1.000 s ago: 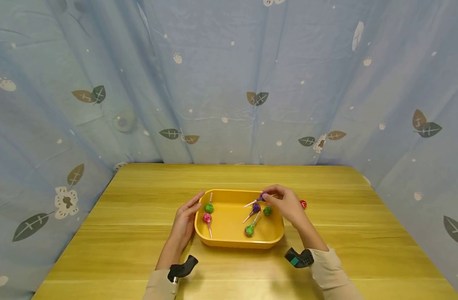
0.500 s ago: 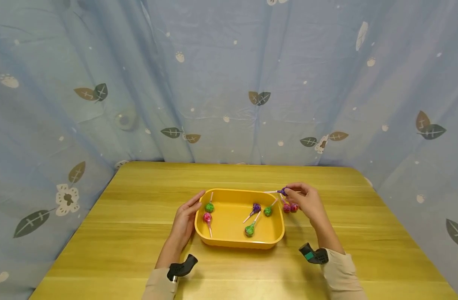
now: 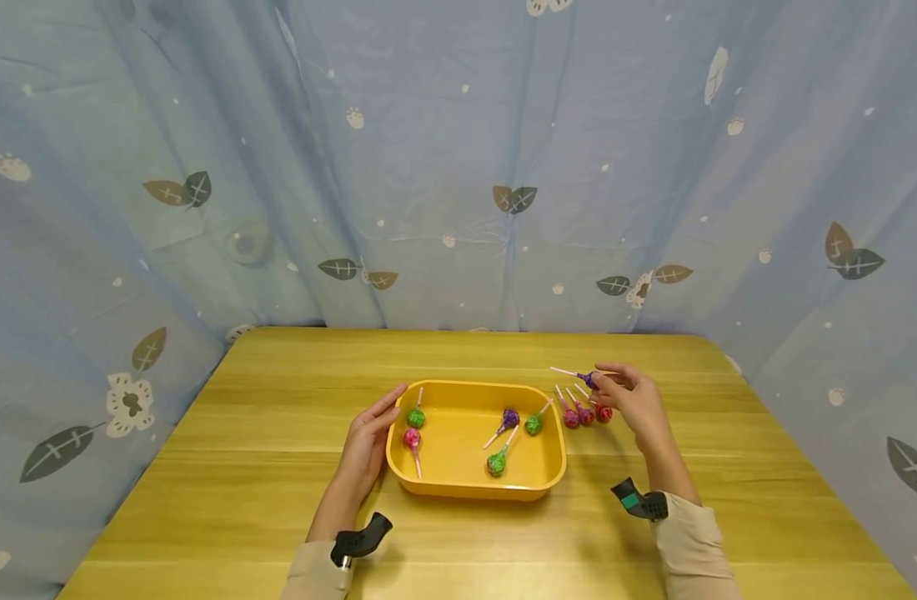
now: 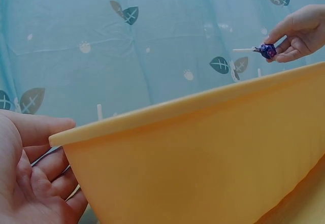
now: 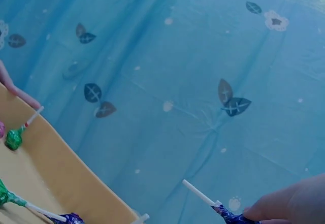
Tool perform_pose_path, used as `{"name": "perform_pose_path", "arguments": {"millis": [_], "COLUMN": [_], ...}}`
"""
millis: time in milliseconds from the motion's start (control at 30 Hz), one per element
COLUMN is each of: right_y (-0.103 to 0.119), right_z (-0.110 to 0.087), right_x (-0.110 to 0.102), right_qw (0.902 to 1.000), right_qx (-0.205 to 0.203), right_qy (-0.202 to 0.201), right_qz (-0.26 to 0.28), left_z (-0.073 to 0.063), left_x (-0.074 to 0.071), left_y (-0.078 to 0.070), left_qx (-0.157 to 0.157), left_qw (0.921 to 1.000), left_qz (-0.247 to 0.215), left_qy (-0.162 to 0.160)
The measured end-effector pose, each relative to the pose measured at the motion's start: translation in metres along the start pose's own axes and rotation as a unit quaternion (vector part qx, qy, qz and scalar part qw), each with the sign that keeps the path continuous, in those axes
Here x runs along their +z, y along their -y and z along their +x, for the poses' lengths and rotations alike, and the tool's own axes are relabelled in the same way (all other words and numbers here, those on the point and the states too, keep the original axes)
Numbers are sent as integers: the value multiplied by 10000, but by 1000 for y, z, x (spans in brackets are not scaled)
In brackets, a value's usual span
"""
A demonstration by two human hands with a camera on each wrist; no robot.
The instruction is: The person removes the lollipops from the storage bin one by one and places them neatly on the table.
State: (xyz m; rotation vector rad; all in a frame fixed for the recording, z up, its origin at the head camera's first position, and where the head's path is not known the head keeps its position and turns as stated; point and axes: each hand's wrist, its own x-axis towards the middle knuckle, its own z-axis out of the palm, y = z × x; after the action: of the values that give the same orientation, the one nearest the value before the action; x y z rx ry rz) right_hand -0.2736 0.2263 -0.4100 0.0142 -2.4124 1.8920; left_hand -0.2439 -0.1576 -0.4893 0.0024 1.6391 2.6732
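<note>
My left hand (image 3: 367,437) rests against the left side of the yellow tray (image 3: 458,490), its fingers extended along the outer wall and the thumb at the rim. My right hand (image 3: 633,402) pinches a purple-wrapped lollipop (image 4: 266,51) by its candy head, with the white stick pointing left, above the table to the right of the tray. Just below this hand, three lollipops lie side by side: a pink one (image 3: 571,418), another pink one (image 3: 587,416) and a red one (image 3: 604,413).
Inside the tray, a green lollipop (image 3: 417,418) and a pink lollipop (image 3: 412,437) lie at the left. A purple lollipop (image 3: 510,418) and two green ones (image 3: 533,425) lie toward the right. A patterned curtain (image 3: 458,167) hangs behind the wooden table (image 3: 323,358).
My right hand has carried the purple lollipop out over the tray's right rim to the right, uncovering the row of lollipops on the table. The left hand has stayed at the tray.
</note>
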Motion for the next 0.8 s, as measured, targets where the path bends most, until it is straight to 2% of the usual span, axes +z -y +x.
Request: {"name": "perform_pose_path", "arguments": {"millis": [300,500,667,800], "right_y": [-9,-15,-18,-23], "right_z": [3,4,4,3], "right_x": [-10,-17,-19,-21], "right_qw": [9988,9978,9953,9912], "right_qx": [367,442,542,597], "right_qy": [-268,-433,-649,-768], "right_qz": [-172,-222,-482,-894], "left_z": [0,0,-1,0], "left_x": [0,1,0,0], "left_y": [1,0,0,1], "left_qx": [-39,-45,-28,-46], "left_qw": [10000,10000,10000,10000], "left_qz": [73,5,-1,10], "left_qy": [9,-7,-12,-3]}}
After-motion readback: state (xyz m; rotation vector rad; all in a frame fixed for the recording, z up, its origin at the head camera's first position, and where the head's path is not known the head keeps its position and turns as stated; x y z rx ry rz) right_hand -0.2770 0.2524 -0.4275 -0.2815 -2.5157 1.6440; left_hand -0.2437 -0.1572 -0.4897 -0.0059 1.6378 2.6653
